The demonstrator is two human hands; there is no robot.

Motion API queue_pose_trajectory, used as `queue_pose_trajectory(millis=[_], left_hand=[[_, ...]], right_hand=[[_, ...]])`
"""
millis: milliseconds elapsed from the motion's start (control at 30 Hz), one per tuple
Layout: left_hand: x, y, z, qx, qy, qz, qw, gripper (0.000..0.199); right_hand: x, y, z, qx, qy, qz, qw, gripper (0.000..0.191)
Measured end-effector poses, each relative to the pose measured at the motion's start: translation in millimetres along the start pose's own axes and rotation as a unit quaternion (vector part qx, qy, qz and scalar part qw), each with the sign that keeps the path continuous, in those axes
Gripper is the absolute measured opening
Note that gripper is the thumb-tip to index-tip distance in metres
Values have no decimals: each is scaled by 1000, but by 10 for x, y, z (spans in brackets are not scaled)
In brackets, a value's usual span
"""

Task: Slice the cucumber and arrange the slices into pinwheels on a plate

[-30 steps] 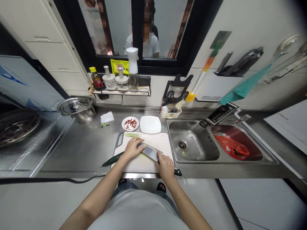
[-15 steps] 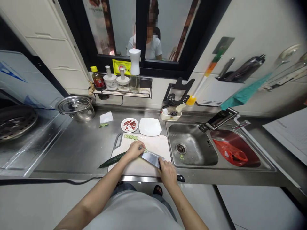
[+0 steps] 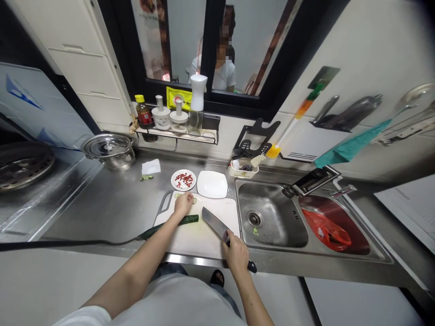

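My right hand (image 3: 237, 250) grips the black handle of a kitchen knife (image 3: 213, 222); its wide blade is tilted over the white cutting board (image 3: 217, 244). My left hand (image 3: 184, 203) is closed near the board's far edge, with a pale green cucumber slice (image 3: 194, 200) at its fingertips. Beside it lie other slices (image 3: 177, 195), mostly hidden by the hand. A cut dark green cucumber (image 3: 189, 219) lies on the board, passing under my left forearm, with its cut end toward the blade.
Behind the board stand a plate of chopped red pieces (image 3: 183, 180) and a white square plate (image 3: 212, 184). A sink (image 3: 272, 217) is at the right, a lidded steel pot (image 3: 110, 151) at the left. Paper (image 3: 151, 166) lies nearby. A person (image 3: 224, 74) shows in the window.
My left hand has moved from the blade toward the row of slices, carrying a slice. The knife has come away from the cucumber and its blade has turned. The view has shifted slightly.
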State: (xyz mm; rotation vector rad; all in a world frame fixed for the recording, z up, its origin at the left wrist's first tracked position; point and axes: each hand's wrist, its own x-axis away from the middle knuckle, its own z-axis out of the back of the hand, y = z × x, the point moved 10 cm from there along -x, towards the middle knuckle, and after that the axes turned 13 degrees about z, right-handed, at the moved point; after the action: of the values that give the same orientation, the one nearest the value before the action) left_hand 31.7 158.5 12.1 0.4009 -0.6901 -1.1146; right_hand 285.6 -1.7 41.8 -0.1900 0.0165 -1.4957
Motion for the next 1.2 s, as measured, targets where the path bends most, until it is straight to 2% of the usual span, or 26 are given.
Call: queue_pose_trajectory(millis=[500, 667, 833, 933, 1100, 1200], left_hand=[[-65, 158, -89, -112, 47, -99, 988, 16], [-73, 154, -78, -97, 43, -99, 989, 16], [1, 96, 62, -35, 50, -68, 996, 17], [115, 50, 107, -13, 25, -52, 998, 16], [359, -35, 102, -22, -68, -69, 995, 11], [488, -137, 166, -43, -103, -89, 990, 23]], right_hand=[[28, 20, -26, -51, -3, -26, 998, 41], [33, 26, -46, -61, -21, -33, 997, 39], [16, -3, -63, -86, -21, -29, 996, 34], [-11, -15, -60, -103, -17, -31, 994, 32], [-71, -23, -47, -127, -23, -44, 991, 32], [-107, -45, -16, -141, -18, -41, 989, 33]])
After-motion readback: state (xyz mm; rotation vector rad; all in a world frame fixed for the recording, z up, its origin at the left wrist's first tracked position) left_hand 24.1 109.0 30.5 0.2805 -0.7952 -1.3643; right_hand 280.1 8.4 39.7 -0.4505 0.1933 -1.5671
